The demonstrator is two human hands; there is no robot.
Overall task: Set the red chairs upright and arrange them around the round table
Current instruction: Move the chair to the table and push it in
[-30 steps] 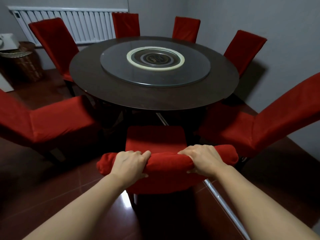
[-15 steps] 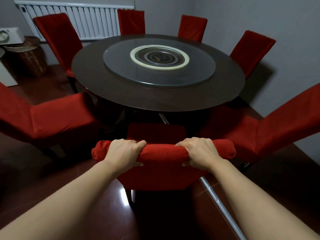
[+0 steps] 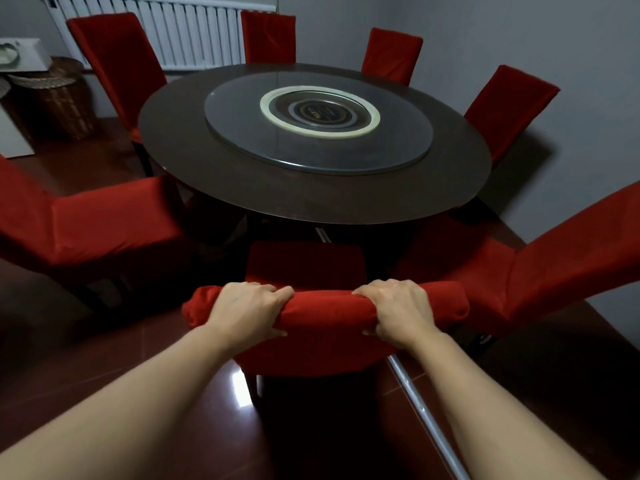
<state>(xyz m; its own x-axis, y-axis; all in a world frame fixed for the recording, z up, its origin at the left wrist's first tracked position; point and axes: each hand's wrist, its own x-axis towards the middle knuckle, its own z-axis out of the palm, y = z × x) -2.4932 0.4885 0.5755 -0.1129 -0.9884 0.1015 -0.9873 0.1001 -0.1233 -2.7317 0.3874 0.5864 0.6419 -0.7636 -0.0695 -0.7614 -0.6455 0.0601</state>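
The near chair [image 3: 304,268] stands upright at the near edge of the round table [image 3: 311,202], seat tucked partly under it. Left hand [image 3: 247,311] and right hand [image 3: 398,311] each have their grip clamped over the padded top of its back (loose cloth cover, likely to slip). Judged stiff-framed and fairly heavy; hold the top rail through the cloth.

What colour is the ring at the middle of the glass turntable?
The ring is pale cream, around dark concentric circles, on the glass turntable; head view.

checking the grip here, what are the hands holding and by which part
Both the left hand and the right hand grip the nearest red chair by the padded top edge of its backrest.
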